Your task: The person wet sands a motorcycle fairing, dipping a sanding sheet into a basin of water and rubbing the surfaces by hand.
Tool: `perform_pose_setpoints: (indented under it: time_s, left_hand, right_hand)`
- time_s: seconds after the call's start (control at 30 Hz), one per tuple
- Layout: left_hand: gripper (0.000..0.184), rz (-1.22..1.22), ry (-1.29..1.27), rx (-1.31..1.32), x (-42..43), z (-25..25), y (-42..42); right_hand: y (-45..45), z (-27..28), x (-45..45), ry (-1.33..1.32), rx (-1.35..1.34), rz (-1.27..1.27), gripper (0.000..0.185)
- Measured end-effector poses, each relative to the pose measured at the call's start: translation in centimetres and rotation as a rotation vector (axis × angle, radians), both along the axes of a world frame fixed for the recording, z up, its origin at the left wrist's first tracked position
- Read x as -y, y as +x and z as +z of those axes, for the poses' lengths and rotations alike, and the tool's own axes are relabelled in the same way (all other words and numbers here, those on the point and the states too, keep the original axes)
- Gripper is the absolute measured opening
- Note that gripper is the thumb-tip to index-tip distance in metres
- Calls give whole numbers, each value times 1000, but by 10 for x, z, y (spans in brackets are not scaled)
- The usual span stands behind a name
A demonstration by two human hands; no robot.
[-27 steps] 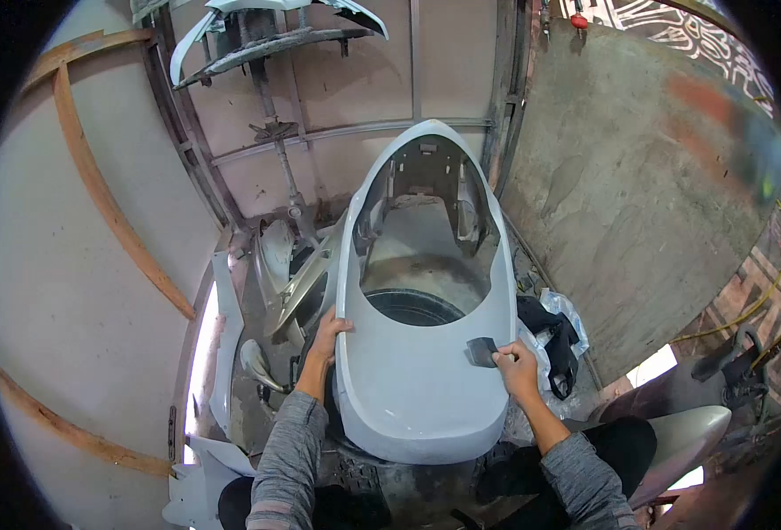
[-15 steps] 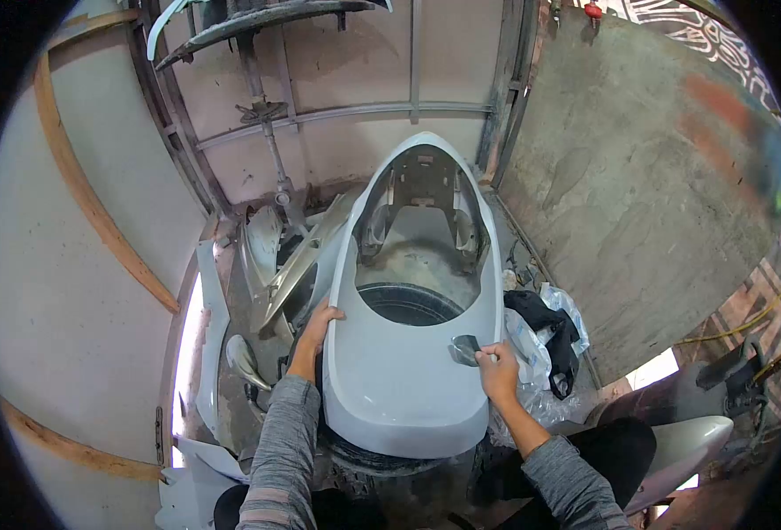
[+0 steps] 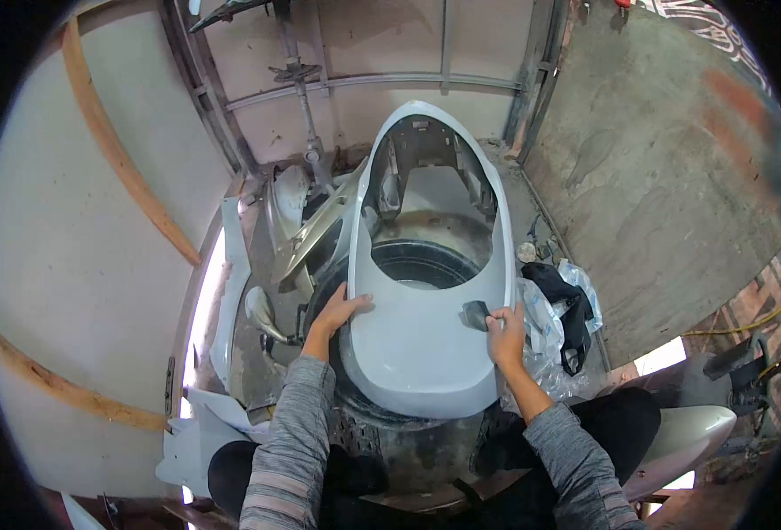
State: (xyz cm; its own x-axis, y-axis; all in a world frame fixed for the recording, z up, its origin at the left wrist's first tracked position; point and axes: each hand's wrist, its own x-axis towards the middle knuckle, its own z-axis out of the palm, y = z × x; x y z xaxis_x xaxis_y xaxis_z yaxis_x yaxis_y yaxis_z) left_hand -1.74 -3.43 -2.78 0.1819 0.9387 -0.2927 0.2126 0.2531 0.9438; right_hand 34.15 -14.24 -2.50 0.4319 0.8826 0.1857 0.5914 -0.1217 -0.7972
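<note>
The left hand (image 3: 335, 313) lies at the panel's left edge, thumb on top, fingers out of sight below. The right hand (image 3: 504, 336) pinches a dark pad (image 3: 475, 314) against the right side of the pale panel (image 3: 421, 349), which sits over a black tire (image 3: 342, 375). A mirror (image 3: 260, 309) lies left of the tire.

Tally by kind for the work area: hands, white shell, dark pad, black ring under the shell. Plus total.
Hands: 2 (left hand, right hand)
White shell: 1
Dark pad: 1
Black ring: 1, partly hidden
Total: 5
</note>
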Motion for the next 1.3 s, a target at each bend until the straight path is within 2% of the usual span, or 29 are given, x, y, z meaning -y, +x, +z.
perform_pose_setpoints:
  time_s: [0.07,0.13,0.2,0.23,0.3,0.33,0.4,0.5,0.57,0.67,0.77,0.83,0.93,1.1,1.13,1.2,1.23,1.3]
  left_hand:
    - [102,23,-169,3,25,3,3]
    - [104,187,-223,-103,35,-53,-1]
    - [96,93,-316,263,52,-59,9]
    - [96,100,-313,261,58,-59,12]
    - [82,147,-151,169,67,-59,18]
    - [82,147,-143,173,64,-57,18]
    - [69,201,-119,151,57,-51,17]
    - [67,211,-157,150,54,16,17]
    - [65,225,-134,146,39,26,18]
    - [59,238,-94,202,13,12,17]
    - [57,230,-28,127,2,54,24]
    - [57,209,-36,79,-12,60,25]
    - [54,180,13,34,-35,69,33]
    - [46,210,6,50,-64,105,36]
    - [46,207,9,52,-71,104,29]
    - [44,159,66,13,-84,102,13]
    - [46,129,51,30,-87,98,5]
    - [48,151,73,33,-83,69,0]
  right_hand:
    - [1,5,-4,-17,-7,27,15]
    - [2,2,-5,25,-35,9,16]
    - [5,-2,-4,19,-32,-6,17]
    - [5,-5,-3,51,-12,-2,17]
    - [8,-7,0,34,-38,1,16]
    - [10,-5,-4,23,-60,0,15]
    - [9,-5,-7,49,-38,-29,15]
    - [4,13,-12,18,-56,-70,14]
    - [3,23,-21,-28,-89,-85,14]
    - [7,28,-31,-5,-141,-134,14]
    - [8,33,-42,13,-181,-153,14]
    - [12,31,-45,4,-277,-174,14]
    - [25,41,-58,22,-257,-232,15]
    - [24,73,-75,50,-381,-161,19]
    - [13,80,-72,6,-353,-170,19]
    - [2,47,-77,57,-331,-141,20]
    - [-13,54,-73,-55,-372,-164,18]
    - [-20,35,-71,-7,-315,-166,16]
